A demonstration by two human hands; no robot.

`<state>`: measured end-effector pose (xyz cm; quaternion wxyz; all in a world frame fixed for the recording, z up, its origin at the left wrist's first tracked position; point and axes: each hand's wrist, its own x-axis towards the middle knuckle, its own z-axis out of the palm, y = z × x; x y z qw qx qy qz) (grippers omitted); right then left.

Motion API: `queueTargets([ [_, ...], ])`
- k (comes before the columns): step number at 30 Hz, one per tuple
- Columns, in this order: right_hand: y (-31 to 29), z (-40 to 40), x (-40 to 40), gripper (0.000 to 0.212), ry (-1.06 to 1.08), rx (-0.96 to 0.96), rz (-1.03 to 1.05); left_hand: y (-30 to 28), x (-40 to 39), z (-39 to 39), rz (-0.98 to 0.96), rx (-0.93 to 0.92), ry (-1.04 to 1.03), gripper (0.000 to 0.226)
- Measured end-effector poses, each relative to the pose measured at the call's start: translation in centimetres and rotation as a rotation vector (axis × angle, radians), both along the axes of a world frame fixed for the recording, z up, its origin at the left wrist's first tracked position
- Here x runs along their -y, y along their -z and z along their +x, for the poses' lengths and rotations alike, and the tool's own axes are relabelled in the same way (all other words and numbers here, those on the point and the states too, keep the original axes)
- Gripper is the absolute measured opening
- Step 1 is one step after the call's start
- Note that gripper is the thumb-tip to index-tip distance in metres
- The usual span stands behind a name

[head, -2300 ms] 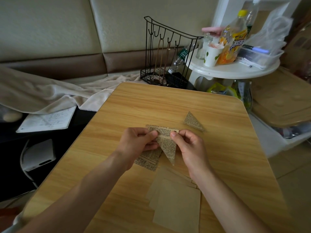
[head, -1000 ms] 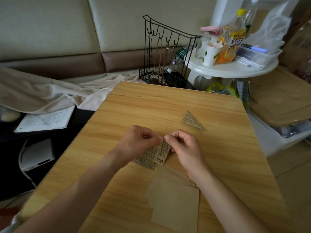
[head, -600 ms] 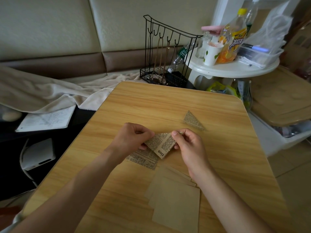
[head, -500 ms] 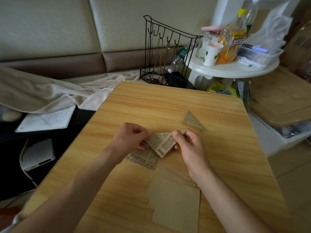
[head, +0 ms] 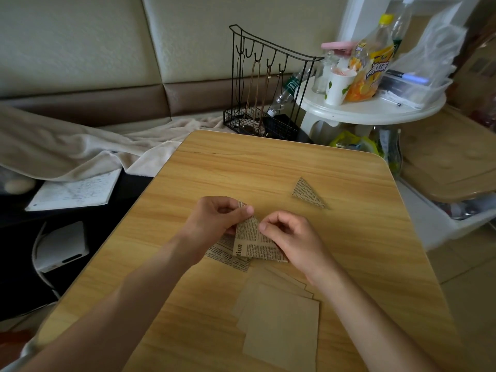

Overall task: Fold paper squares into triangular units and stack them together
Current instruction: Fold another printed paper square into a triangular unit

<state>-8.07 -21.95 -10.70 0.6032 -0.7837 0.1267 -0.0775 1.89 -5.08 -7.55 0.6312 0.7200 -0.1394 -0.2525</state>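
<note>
Newsprint-patterned paper (head: 252,241), partly folded into a triangle, sits near the middle of the wooden table (head: 268,162), pinched between both hands. The left hand (head: 217,218) nips its upper tip between thumb and fingers; the right hand (head: 292,237) pinches the right-hand edge, fingers curled in close. Whether the lower edge touches the tabletop I cannot tell.

Open wood stretches from the hands to the far rounded edge, and more lies bare on the right, out to that side's rim. On the left the table edge runs close by the left forearm.

One finished triangular unit (head: 307,193) lies flat beyond the right hand, well apart from the work. A flat printed sheet (head: 228,260) lies partly under the held piece, and a fanned stack of plain tan squares (head: 279,320) lies nearer the person, between the forearms. Past the far edge stands a black wire rack (head: 264,84), beside a white round side table (head: 375,108) crowded with a paper cup (head: 336,87), an orange drink bottle (head: 371,60) and a clear tray (head: 414,89). A beige blanket (head: 67,149) and a notebook (head: 75,190) lie off to the left.

The held piece is tan with dense dark columns of print and the letters "tion" on its lower left.
</note>
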Motion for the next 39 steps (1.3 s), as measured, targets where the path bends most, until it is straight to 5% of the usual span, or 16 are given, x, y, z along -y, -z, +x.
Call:
queueTargets([
  [5,-0.11,0.03,-0.14,0.010,0.133,0.041,0.121,0.26,0.32,-0.15,0.029,-0.096,0.032,0.027],
  [17,-0.05,0.07,-0.04,0.007,0.198,0.058,0.190,0.54,0.13,-0.11,0.075,-0.090,0.152,0.015],
  [39,0.18,0.23,-0.23,0.011,0.189,0.062,0.203,0.31,-0.10,0.13,-0.011,-0.151,-0.066,0.016],
])
